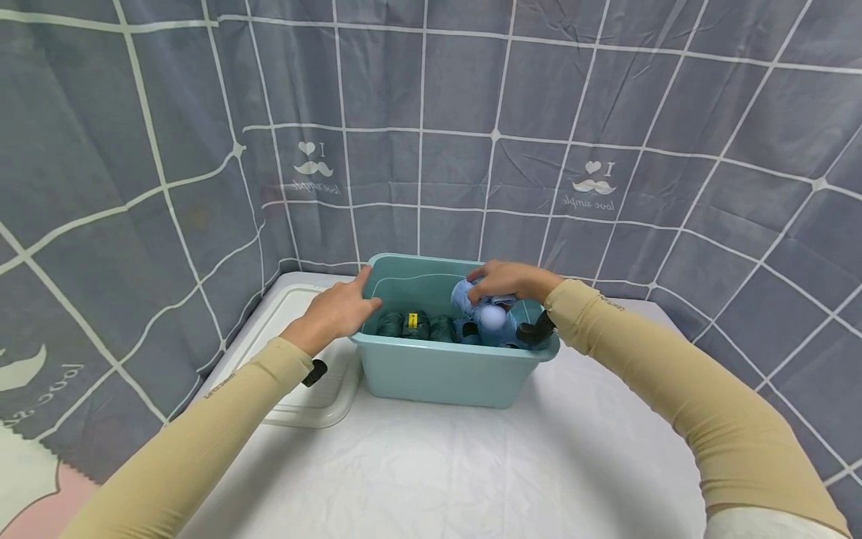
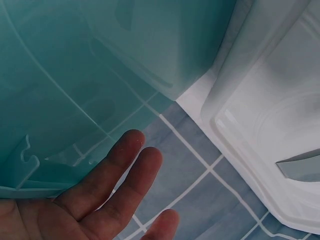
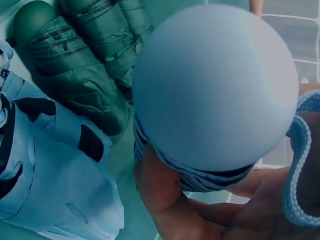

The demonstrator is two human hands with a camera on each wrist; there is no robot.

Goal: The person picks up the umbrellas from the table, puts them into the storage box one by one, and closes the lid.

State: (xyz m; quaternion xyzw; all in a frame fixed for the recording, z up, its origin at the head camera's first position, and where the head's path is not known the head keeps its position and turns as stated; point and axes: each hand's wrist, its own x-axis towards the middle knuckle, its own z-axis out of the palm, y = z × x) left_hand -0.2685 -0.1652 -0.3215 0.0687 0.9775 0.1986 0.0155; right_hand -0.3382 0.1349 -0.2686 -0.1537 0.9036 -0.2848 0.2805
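My right hand (image 1: 508, 279) grips a light blue folded umbrella (image 3: 215, 90) over the right half of a teal plastic tub (image 1: 444, 374). In the right wrist view its round, ball-like end faces the camera, fingers curl round the gathered fabric below, and a braided blue cord loops beside the hand. Dark green folded umbrellas (image 3: 82, 65) lie side by side in the tub, one bearing a yellow tag (image 1: 413, 320). Light blue fabric bundles with black patches (image 3: 55, 160) lie near them. My left hand (image 1: 334, 311) is at the tub's left rim, its fingers extended along the outside.
A white plastic lid (image 1: 283, 397) lies left of the tub, partly beneath my left arm. The white-covered table (image 1: 431, 464) is bounded by grey curtains (image 1: 458, 172) with white grid lines behind and at both sides.
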